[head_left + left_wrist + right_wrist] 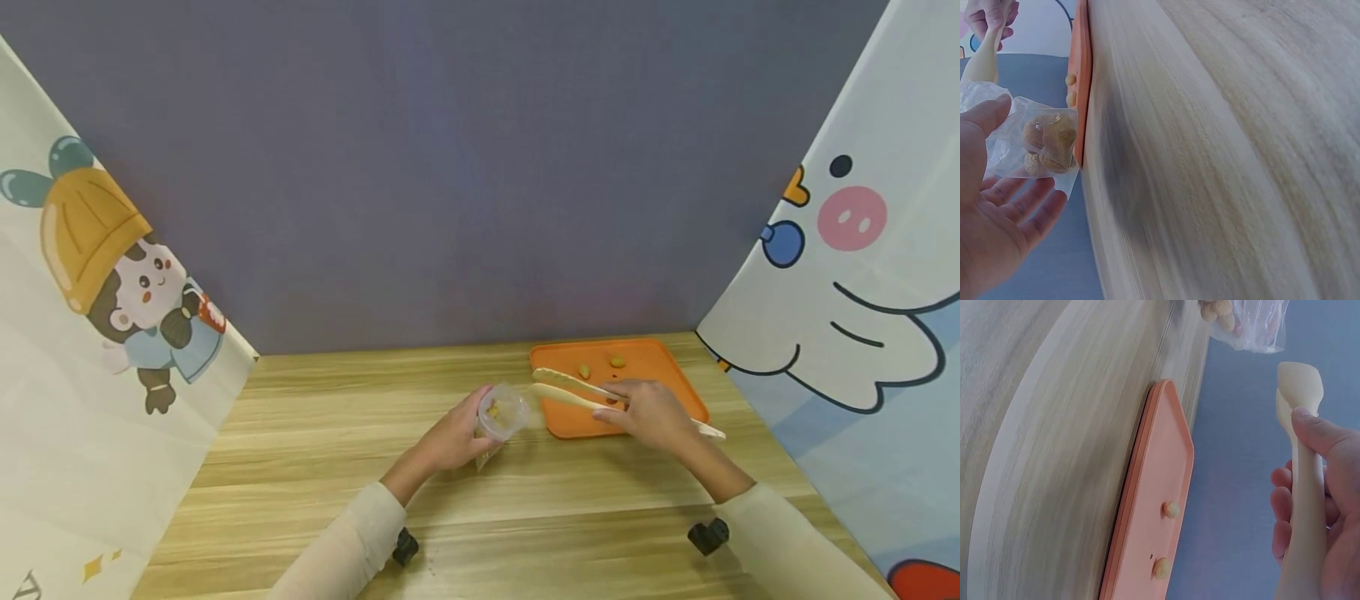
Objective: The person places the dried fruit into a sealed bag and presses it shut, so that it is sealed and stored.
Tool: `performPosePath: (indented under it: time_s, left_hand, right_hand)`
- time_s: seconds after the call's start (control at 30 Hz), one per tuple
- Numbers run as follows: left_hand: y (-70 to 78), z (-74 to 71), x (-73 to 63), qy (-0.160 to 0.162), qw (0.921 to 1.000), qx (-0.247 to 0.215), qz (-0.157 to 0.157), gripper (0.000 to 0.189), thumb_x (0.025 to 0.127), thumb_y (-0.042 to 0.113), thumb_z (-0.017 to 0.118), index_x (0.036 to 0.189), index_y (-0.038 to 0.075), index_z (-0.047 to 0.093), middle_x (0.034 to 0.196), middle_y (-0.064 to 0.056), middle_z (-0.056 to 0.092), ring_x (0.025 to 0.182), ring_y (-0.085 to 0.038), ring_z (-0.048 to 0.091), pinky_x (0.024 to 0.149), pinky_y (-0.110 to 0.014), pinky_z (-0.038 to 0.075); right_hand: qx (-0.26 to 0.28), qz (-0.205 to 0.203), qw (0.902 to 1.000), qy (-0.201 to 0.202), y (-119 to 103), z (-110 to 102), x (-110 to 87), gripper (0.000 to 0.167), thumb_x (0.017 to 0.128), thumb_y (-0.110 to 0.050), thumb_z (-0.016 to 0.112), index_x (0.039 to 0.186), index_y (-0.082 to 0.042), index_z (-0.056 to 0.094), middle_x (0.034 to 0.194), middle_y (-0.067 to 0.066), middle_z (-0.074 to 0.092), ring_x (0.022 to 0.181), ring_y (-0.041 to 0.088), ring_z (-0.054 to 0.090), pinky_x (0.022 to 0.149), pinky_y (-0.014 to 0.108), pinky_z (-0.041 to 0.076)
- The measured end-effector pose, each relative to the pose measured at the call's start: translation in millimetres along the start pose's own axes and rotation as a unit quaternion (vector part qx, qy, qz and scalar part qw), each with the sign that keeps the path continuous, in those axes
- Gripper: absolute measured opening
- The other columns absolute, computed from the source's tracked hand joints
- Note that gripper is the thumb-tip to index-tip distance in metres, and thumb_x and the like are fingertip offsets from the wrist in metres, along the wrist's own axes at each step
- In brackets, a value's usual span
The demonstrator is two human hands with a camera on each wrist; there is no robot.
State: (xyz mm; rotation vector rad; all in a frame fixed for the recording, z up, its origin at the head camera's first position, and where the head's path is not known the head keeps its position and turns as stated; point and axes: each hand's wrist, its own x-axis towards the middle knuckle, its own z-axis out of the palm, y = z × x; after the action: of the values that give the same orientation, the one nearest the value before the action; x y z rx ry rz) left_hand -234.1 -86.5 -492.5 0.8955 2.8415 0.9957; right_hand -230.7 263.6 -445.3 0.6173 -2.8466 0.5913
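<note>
My left hand point(459, 433) holds a clear plastic bag point(512, 414) between thumb and fingers, its mouth spread in a round shape. Several tan, nut-like balls point(1050, 140) lie in the bottom of the bag in the left wrist view. My right hand point(654, 412) grips cream-coloured tongs point(577, 400) over the orange tray point(660, 375). Their two tips point left toward the bag's mouth and stand apart, with nothing between them. Two more tan balls, one point(584, 371) left of the other point(617, 362), lie on the tray's far part.
The wooden table point(322, 467) ends at a grey-blue panel point(450, 183) behind. Printed cloth walls, a left one point(67, 433) and a right one point(832, 350), flank it. Small black devices, one point(406, 547) at the left cuff and another point(708, 536) at the right, hang under the wrists.
</note>
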Motion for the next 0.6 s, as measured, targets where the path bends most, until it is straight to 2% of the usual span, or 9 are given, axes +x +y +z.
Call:
performPosePath:
  time_s: [0.23,0.43,0.5,0.6]
  left_hand:
    - [-1.5,0.0,-0.7,-0.003,1.0000,-0.002,-0.003,0.086,0.093,0.029,0.075,0.158,0.002,0.026,0.155,-0.020,0.046,0.138,-0.036,0.051,0.114,-0.050,0.046]
    - [-1.6,-0.9,-1.3,-0.004,0.9999,-0.008,-0.006,0.086,0.092,0.028,0.075,0.158,0.002,0.026,0.155,-0.019,0.046,0.139,-0.035,0.050,0.114,-0.051,0.045]
    - [-2.3,-0.7,-1.6,-0.002,1.0000,-0.008,-0.005,0.086,0.092,0.027,0.076,0.158,0.002,0.026,0.155,-0.019,0.046,0.139,-0.035,0.050,0.114,-0.050,0.045]
    - [-2.7,-0.7,-2.0,0.000,1.0000,-0.008,-0.003,0.086,0.092,0.027,0.076,0.158,0.003,0.027,0.155,-0.019,0.046,0.139,-0.035,0.051,0.114,-0.050,0.045]
  right_hand:
    - [-0.012,0.021,0.9997,-0.005,9.7,-1.3,1.6,0.062,0.087,-0.050,0.076,0.131,-0.007,0.070,0.121,0.020,0.073,0.040,0.005,0.029,0.046,0.023,0.031]
    - [-0.013,0.034,0.9993,-0.005,18.7,-0.3,4.6,0.062,0.087,-0.049,0.076,0.131,-0.005,0.069,0.112,0.015,0.077,0.041,0.006,0.024,0.045,0.024,0.030]
    - [-0.013,0.036,0.9993,-0.003,22.3,0.7,6.2,0.062,0.088,-0.047,0.077,0.131,-0.004,0.069,0.106,0.013,0.079,0.041,0.007,0.023,0.045,0.024,0.029]
    - [-0.016,0.047,0.9987,-0.006,27.2,2.2,8.3,0.060,0.088,-0.045,0.078,0.132,-0.005,0.068,0.079,0.007,0.076,0.042,0.007,0.022,0.045,0.024,0.029]
